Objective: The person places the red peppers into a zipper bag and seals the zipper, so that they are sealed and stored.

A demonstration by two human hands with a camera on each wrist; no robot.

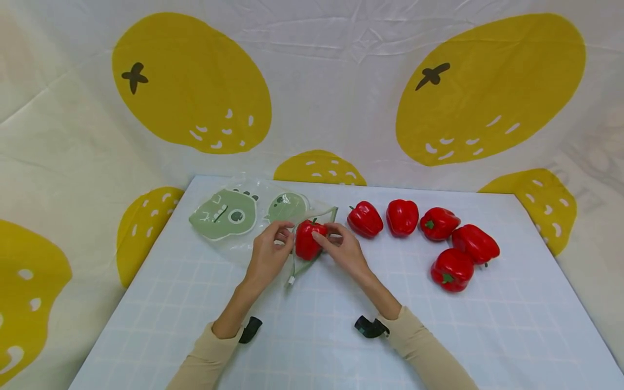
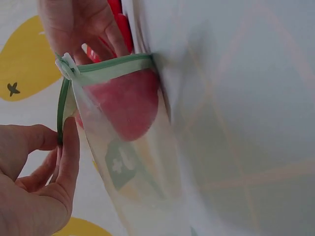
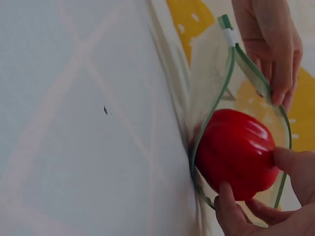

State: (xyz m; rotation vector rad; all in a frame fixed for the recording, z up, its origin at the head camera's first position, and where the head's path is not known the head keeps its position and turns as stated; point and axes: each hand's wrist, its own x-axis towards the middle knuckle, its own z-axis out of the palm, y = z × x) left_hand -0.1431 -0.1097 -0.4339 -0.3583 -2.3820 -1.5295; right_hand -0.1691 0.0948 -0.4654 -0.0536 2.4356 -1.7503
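A clear zip bag point(image 1: 223, 215) with green dinosaur prints lies on the table, its green-edged mouth spread toward the right. My left hand point(image 1: 267, 253) pinches the upper edge of that mouth between thumb and fingers, as the left wrist view shows. In my right hand point(image 1: 347, 253), thumb and fingertips grip a red bell pepper point(image 3: 238, 155) at the bag's mouth. Seen from the left wrist, the pepper's far end point(image 2: 130, 105) shows red through the bag wall, inside the opening. The white slider point(image 3: 230, 37) sits at one end of the green zip.
Several more red bell peppers, such as the nearest one point(image 1: 365, 219) and a front one point(image 1: 452, 270), lie in a curve to the right of my right hand. A pale checked cloth point(image 1: 312, 357) covers the table. Behind stands a white sheet point(image 1: 331, 81) printed with yellow fruit.
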